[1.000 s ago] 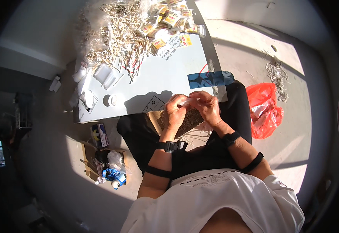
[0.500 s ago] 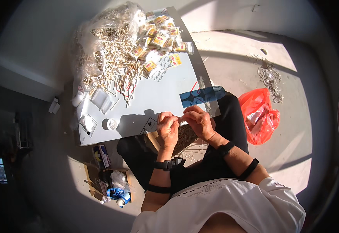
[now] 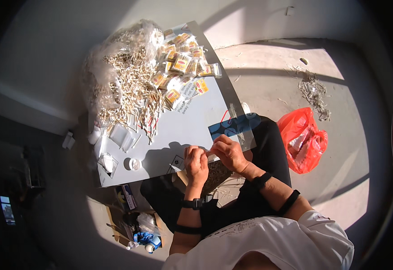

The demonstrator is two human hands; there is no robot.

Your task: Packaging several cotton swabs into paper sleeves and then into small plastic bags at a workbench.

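Note:
My left hand (image 3: 196, 167) and my right hand (image 3: 230, 154) meet over the near edge of the grey table (image 3: 183, 128). Fingers curled, both pinch toward each other at the fingertips. Something small and pale shows between them, too small to make out. Beyond them a large heap of cotton swabs (image 3: 131, 72) spills from a clear plastic bag (image 3: 149, 33). To the right of the heap lie several small clear packets (image 3: 181, 63) with yellow labels. A blue patterned strip (image 3: 234, 124) rests by the table's right edge, close to my right hand.
Clear plastic boxes (image 3: 122, 136) and a small round white tub (image 3: 134, 164) stand at the table's left front. Below the hands is a cardboard box (image 3: 216, 173) of swabs. A red plastic bag (image 3: 303, 141) sits on the floor at right; an open carton (image 3: 145, 229) stands lower left.
The whole view has shifted, so the table and hands sit slightly lower in the picture. Both hands keep their pinch near the table edge, with only slight finger movement.

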